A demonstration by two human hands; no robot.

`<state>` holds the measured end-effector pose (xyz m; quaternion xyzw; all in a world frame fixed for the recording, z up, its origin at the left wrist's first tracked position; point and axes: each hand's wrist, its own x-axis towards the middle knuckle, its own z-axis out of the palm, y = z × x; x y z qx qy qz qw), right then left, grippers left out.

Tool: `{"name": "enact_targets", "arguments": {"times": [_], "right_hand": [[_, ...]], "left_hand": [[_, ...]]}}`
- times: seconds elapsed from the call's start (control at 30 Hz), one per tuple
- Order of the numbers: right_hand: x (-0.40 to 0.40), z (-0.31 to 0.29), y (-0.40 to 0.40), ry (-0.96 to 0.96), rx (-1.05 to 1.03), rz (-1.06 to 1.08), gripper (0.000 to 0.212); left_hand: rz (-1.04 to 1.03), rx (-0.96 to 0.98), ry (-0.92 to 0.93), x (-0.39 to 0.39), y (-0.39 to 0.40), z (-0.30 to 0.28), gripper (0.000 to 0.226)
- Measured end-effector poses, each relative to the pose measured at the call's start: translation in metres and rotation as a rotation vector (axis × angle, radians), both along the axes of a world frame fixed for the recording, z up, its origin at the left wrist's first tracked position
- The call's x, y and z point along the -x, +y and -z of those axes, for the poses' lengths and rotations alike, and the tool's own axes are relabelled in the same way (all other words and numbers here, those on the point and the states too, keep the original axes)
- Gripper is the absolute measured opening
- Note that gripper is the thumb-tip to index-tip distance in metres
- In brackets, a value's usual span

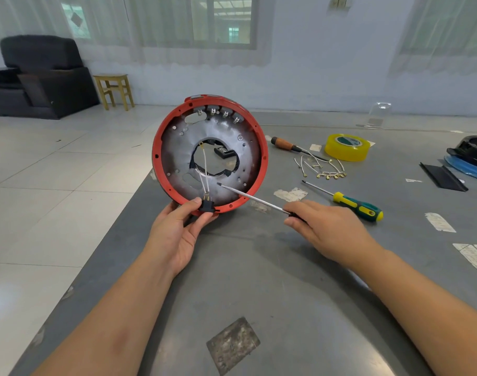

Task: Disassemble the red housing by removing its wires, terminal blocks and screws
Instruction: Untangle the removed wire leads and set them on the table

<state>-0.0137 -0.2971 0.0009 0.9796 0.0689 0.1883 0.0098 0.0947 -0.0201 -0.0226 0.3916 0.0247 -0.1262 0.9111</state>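
Note:
The round red housing [263, 147] stands on its edge on the grey table, its open metal inside facing me. My left hand [177, 229] grips its lower rim, thumb beside a black terminal block [208, 205] that sits on the rim. White wires [205, 175] run from that block up into the centre hole. Several metal terminals [218, 113] line the top inner rim. My right hand [324, 226] holds a thin screwdriver [248, 198], whose tip rests on the inner plate right of the wires.
Removed white wires with brass ends [321, 168] lie right of the housing, by a wooden-handled tool [286, 144] and a yellow tape roll [347, 147]. A yellow-green screwdriver [351, 203] lies near my right hand. Black and blue parts [467, 158] sit at the far right. The table edge [129, 213] runs along the left.

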Motion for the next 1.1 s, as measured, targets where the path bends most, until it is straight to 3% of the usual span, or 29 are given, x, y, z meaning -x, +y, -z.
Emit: {"name": "enact_targets", "arguments": {"times": [0.17,0.77,1.1], "right_hand": [[0.003,-0.010,-0.002,-0.134,0.172,-0.009,0.050],[0.000,-0.019,0.000,-0.176,0.116,-0.084,0.031],[-0.001,-0.003,0.003,-0.215,0.080,-0.073,0.035]], "left_hand": [[0.009,-0.010,0.004,-0.001,0.000,0.002,0.043],[-0.010,-0.073,0.008,0.001,-0.005,0.001,0.042],[0.002,-0.097,0.019,0.003,-0.006,0.001,0.036]]}}
